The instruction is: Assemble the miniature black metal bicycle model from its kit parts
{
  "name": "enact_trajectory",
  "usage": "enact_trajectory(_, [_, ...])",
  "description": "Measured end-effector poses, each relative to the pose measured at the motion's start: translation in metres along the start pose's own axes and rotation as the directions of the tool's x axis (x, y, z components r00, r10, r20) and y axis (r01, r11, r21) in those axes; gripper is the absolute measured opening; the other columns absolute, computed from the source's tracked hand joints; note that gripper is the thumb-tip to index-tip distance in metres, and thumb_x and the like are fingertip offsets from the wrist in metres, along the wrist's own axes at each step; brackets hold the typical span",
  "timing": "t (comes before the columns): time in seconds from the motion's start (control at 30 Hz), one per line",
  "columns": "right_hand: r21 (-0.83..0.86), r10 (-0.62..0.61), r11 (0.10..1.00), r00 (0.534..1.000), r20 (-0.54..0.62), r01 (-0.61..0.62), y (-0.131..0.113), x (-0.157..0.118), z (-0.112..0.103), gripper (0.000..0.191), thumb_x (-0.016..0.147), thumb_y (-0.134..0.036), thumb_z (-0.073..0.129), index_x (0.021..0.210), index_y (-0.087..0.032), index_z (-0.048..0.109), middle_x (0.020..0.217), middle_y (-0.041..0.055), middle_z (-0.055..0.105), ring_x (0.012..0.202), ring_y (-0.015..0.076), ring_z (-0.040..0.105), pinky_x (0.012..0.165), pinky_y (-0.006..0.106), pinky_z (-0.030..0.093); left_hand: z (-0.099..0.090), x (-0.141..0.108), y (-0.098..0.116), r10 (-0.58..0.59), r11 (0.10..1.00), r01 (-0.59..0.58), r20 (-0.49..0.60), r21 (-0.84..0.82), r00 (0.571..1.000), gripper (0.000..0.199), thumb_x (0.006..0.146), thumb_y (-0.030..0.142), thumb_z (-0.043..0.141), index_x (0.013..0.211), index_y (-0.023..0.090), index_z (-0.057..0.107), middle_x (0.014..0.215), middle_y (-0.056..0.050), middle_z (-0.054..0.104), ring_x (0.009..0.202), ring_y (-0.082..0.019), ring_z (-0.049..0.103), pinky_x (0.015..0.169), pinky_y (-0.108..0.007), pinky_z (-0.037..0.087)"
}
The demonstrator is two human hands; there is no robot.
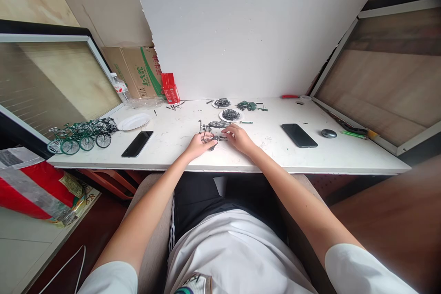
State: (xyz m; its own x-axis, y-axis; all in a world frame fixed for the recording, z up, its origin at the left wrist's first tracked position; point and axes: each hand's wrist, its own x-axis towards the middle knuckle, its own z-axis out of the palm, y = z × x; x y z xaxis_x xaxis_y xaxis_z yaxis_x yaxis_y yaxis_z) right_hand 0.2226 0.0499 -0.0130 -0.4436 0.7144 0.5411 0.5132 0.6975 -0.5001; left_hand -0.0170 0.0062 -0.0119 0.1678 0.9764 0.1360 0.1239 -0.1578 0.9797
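My left hand (200, 145) is closed around a partly built miniature bicycle (209, 137) in dark colours, held just above the table's front part. Its thin parts stick out past the fingers at the top and to the right. Close beside it, my right hand (239, 138) is curled, thumb and fingertips drawn together at the bicycle's right side. Whatever sits between those fingertips is too small to make out. Right behind the hands lie more dark bicycle parts (219, 124) and a white plate (231, 115) heaped with small black pieces.
A second small plate (221, 103) of black parts and some green pieces (247, 105) lie farther back. Finished miniature bicycles (86, 137) stand at left, near a white plate (133, 121) and a phone (137, 144). Rightward are another phone (299, 135) and a dark round object (328, 133).
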Motion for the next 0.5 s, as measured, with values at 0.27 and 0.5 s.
enact_trajectory(0.27, [-0.043, 0.038, 0.998, 0.999, 0.02, -0.037, -0.0026, -0.0009, -0.0006, 0.019, 0.107, -0.026, 0.061, 0.11, -0.02, 0.08, 0.11, 0.0102, 0.078, 0.085, 0.0219, 0.07, 0.081, 0.035, 0.056, -0.0006, 0.001, -0.0028, 0.002, 1.0, -0.002, -0.008, 0.01, 1.0, 0.051, 0.075, 0.041, 0.096, 0.11, 0.013, 0.071, 0.087, -0.009, 0.079, 0.078, -0.02, 0.073, 0.079, -0.035, 0.06])
enact_trajectory(0.5, [-0.06, 0.053, 0.997, 0.998, 0.043, -0.05, -0.0054, -0.0015, -0.0022, 0.016, 0.105, -0.024, 0.065, 0.107, -0.021, 0.08, 0.108, 0.0087, 0.079, 0.082, 0.0204, 0.07, 0.079, 0.033, 0.056, -0.0005, 0.0012, -0.0038, 0.007, 1.0, -0.007, -0.005, 0.005, 1.0, 0.051, 0.075, 0.042, 0.096, 0.109, 0.013, 0.072, 0.087, -0.009, 0.079, 0.078, -0.02, 0.074, 0.08, -0.036, 0.06])
